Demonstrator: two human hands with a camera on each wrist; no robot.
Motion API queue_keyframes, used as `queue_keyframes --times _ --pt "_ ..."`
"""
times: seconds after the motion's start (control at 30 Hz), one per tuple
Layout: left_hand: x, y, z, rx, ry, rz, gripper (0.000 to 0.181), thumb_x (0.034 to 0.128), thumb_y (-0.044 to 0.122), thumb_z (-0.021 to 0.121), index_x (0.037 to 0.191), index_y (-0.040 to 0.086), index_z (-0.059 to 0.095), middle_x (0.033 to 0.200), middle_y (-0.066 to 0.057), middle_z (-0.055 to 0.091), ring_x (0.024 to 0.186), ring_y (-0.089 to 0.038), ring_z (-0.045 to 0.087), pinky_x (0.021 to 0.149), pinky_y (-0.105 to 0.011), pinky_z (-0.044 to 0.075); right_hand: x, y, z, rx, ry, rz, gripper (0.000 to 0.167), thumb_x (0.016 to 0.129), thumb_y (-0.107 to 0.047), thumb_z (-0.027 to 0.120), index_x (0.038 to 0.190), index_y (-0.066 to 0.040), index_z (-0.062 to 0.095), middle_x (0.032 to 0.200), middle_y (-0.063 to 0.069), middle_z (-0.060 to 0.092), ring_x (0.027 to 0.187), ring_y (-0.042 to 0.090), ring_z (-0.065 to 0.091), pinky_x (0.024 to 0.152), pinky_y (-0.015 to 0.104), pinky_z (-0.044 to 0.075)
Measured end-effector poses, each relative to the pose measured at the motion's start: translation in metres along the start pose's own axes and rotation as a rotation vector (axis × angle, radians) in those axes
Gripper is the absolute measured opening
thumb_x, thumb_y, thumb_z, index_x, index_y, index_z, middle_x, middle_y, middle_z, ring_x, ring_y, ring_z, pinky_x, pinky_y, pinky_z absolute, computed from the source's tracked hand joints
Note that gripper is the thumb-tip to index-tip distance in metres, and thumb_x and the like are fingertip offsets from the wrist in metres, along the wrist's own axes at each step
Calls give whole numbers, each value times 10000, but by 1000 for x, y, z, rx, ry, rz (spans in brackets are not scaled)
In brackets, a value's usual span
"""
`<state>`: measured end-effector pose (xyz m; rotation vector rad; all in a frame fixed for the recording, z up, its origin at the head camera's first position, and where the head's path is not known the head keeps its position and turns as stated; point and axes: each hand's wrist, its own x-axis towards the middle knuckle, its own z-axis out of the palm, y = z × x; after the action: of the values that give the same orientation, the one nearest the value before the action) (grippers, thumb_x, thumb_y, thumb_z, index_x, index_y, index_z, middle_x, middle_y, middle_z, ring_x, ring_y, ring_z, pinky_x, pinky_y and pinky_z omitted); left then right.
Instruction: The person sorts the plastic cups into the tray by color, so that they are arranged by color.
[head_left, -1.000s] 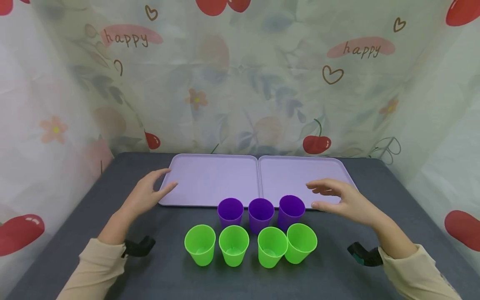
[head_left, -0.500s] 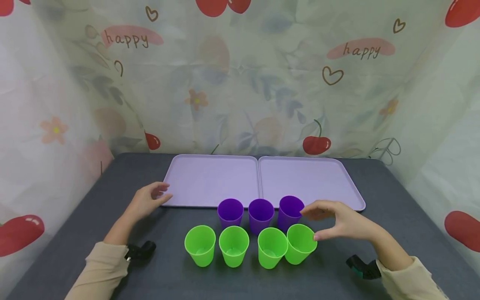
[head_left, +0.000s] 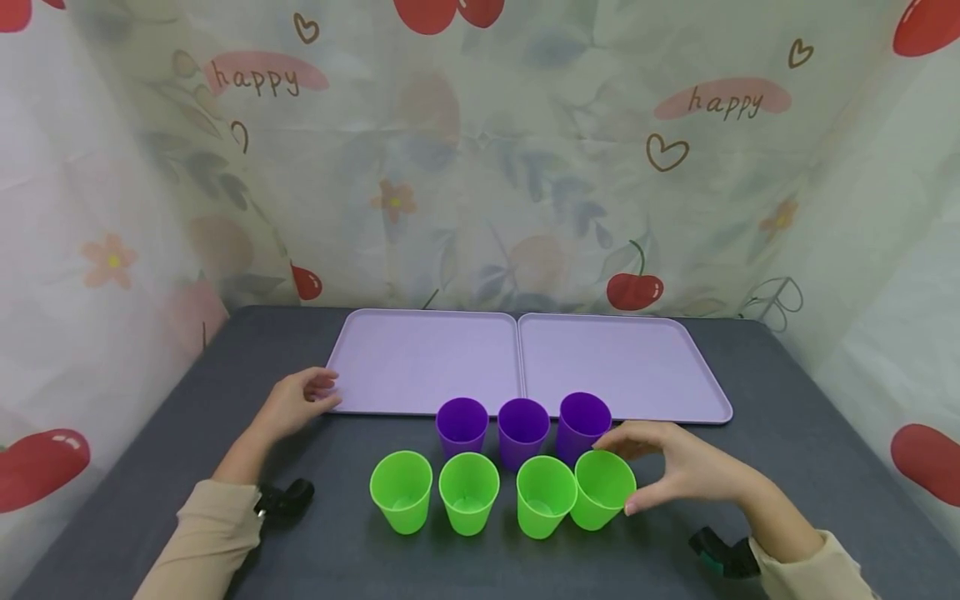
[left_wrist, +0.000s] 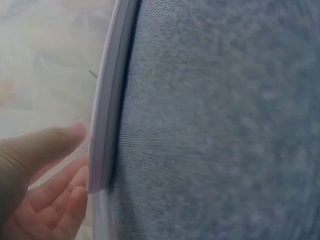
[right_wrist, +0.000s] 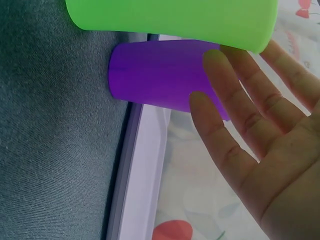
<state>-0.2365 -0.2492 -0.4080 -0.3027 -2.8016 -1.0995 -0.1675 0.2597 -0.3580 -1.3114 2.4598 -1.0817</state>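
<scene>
Four green cups stand in a front row; the rightmost green cup (head_left: 603,490) touches its neighbour (head_left: 545,497). Behind them are three purple cups, the right one (head_left: 582,427) close to my right hand (head_left: 686,467). That hand spreads its thumb and fingers around the right side of the rightmost green cup; in the right wrist view the fingers (right_wrist: 230,95) are extended beside the green cup (right_wrist: 175,20) and purple cup (right_wrist: 155,72). My left hand (head_left: 292,404) is at the left tray's near left corner, its fingers loosely bent; the left wrist view shows them beside the tray edge (left_wrist: 104,115).
Two lilac trays, left (head_left: 427,358) and right (head_left: 615,362), lie side by side behind the cups on the dark table (head_left: 330,550). Patterned cloth (head_left: 480,167) hangs behind and at both sides.
My right hand has moved from over the right tray toward the front left, to the rightmost green cup. My left hand has lowered slightly at the left tray's edge. The cups stand where they were.
</scene>
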Motion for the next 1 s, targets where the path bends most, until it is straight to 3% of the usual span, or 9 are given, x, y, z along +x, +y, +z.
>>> queue_keyframes --times 0.23,0.5,1.0 --pt "-1 -2 0 -8 29 -16 384 798 46 699 1125 -112 574 1040 -286 651 928 -373 644 833 -466 521 2 -4 4 -17 -6 -3 631 677 -170 826 1236 -83 548 1168 3 647 1041 41 613 860 226 519" --pt "1 -4 0 -9 8 -49 398 806 50 692 1145 -112 563 1056 -290 643 948 -373 635 852 -475 516 3 -5 5 -85 7 -32 598 690 -234 822 1214 -114 562 1126 2 659 987 56 616 831 244 528" --pt "1 -3 0 -7 7 -68 403 801 62 703 1141 -106 567 1068 -290 639 952 -374 632 858 -477 515 1 -12 -2 -144 37 7 559 705 -300 808 1195 -161 579 1102 -53 659 957 40 599 823 235 517"
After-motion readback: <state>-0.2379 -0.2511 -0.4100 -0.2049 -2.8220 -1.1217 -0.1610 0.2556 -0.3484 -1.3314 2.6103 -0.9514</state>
